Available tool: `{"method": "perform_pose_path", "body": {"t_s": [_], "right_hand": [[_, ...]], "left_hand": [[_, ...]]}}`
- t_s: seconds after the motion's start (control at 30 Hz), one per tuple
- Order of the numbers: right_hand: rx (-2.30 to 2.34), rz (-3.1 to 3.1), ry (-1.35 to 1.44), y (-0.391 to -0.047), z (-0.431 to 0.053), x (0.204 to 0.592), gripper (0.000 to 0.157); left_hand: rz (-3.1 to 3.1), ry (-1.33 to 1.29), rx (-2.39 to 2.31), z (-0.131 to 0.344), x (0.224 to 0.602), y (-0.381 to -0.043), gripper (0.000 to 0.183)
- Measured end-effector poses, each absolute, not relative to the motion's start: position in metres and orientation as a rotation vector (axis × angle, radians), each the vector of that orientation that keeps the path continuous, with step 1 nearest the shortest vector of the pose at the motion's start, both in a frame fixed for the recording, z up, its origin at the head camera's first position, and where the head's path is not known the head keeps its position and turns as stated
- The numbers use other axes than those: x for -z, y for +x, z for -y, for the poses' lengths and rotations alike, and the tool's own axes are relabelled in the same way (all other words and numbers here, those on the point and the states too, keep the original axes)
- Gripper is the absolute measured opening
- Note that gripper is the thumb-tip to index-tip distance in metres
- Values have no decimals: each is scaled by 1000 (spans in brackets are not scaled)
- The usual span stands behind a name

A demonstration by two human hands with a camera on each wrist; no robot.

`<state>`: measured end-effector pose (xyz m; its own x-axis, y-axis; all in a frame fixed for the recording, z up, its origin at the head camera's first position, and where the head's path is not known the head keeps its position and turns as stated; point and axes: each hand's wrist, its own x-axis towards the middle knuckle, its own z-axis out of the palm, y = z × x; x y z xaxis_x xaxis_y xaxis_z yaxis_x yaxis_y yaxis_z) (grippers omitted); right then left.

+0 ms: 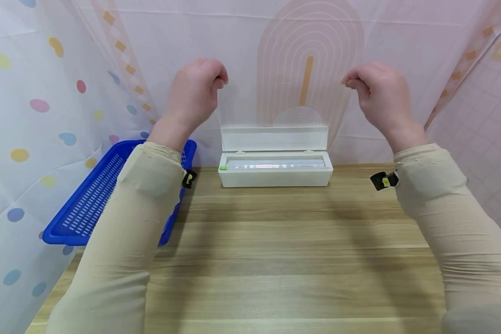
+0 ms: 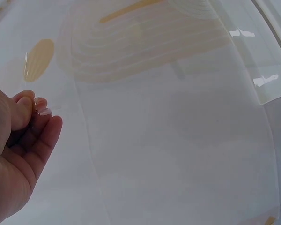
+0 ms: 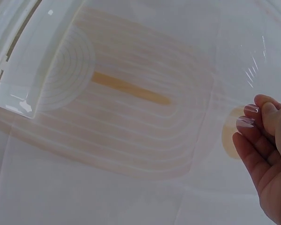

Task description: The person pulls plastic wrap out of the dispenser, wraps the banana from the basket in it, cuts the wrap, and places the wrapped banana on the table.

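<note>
A white cling film dispenser (image 1: 275,177) stands against the back curtain, its lid (image 1: 275,138) raised. Inside lies a shiny roll of cling film (image 1: 275,163), and a small green slider (image 1: 223,168) sits at the left end. Above and left of the box, my left hand (image 1: 196,90) pinches between thumb and fingers. At about the same height on the other side, my right hand (image 1: 382,97) pinches likewise. Creases of clear cling film (image 3: 251,72) show beside the right fingertips in the right wrist view. The sheet is nearly invisible in the head view.
A blue plastic basket (image 1: 87,204) stands on the left, partly behind my left forearm. Beneath everything is a wood-grain table (image 1: 275,250). A patterned curtain (image 1: 242,46) hangs behind and along both sides.
</note>
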<state>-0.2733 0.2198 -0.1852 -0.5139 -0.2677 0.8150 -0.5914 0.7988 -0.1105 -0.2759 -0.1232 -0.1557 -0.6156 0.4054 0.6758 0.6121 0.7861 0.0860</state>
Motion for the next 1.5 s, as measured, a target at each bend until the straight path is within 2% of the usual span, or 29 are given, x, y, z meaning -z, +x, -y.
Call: {"method": "perform_pose_path", "body": {"t_s": [0.83, 1.5], "right_hand": [[-426, 1977, 725, -260, -221, 167, 17], [-453, 1899, 801, -240, -228, 157, 17]], "left_hand": [[2216, -846, 400, 133, 134, -259, 16], [2213, -942, 440, 139, 121, -232, 14]]}}
